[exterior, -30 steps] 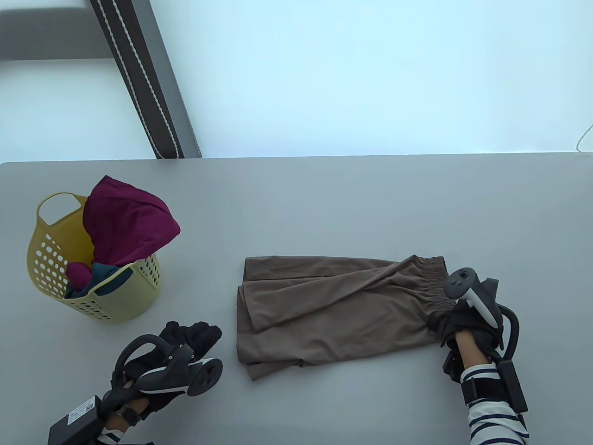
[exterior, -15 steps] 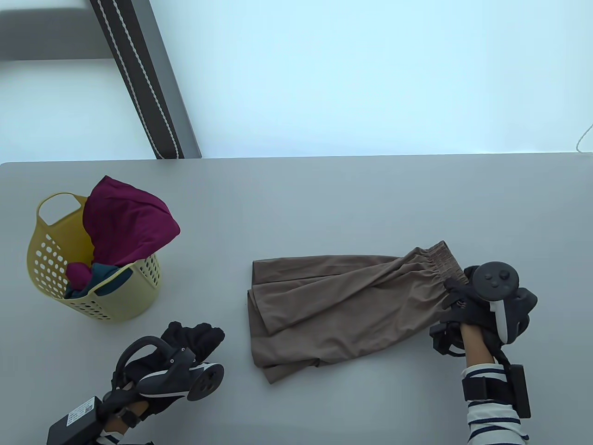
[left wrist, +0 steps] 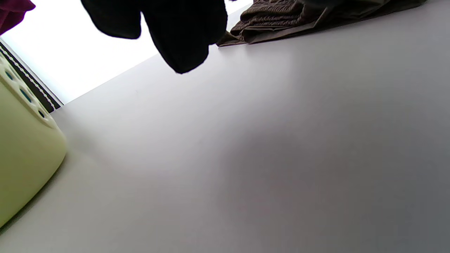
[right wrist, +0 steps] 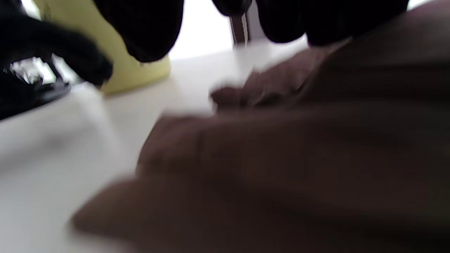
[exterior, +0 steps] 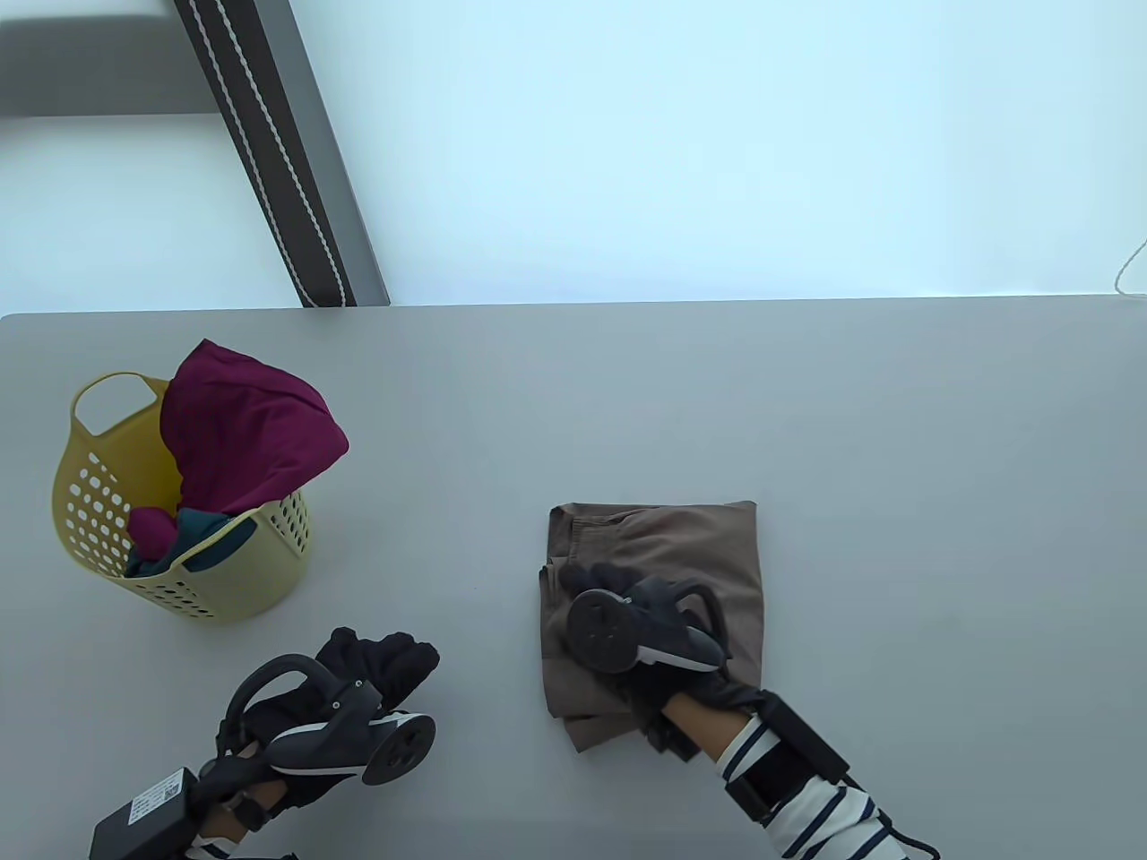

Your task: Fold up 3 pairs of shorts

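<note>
Pressing folded brown shorts (exterior: 681, 555) near the bench's (exterior: 806, 394) front edge.
The right hand (exterior: 668, 667) lies on the soft, squarish fold; whether its fingers pinch cloth cannot be told. Left hand (exterior: 358, 681) idle, loosely curled, beside the perforated yellow plastic basket (exterior: 224, 582); no legible writing.

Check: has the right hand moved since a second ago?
Yes. The right hand has swung left toward the yellow basket, carrying the waistband over; it now lies on the folded brown shorts.
</note>
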Tool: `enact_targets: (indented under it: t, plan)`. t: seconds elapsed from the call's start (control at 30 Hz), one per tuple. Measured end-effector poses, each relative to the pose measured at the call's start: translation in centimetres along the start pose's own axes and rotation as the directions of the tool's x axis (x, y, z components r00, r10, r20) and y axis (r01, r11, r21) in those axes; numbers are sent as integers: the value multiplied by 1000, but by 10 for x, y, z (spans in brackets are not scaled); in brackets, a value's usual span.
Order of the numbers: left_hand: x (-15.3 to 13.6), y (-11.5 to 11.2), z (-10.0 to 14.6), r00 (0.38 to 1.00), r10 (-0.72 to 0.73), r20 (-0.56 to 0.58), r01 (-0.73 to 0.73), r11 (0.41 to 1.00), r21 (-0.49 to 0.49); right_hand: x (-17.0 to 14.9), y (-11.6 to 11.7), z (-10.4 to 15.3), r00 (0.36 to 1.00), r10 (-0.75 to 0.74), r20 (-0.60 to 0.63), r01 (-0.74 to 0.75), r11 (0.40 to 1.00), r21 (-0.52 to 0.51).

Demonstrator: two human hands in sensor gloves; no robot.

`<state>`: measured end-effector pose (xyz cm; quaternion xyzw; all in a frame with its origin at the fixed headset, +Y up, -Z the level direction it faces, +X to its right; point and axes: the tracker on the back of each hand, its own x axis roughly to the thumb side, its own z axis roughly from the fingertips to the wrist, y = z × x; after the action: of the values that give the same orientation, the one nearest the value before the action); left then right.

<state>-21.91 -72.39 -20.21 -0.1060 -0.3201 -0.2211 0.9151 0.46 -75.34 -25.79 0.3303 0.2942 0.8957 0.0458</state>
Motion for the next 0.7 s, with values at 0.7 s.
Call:
enact_targets:
  t: [0.7]
  plan:
    - [2, -2, -3, 1000, -4, 17, 5, 1000, -7, -205, -27, 44, 556, -610, -564, 542, 781, -310]
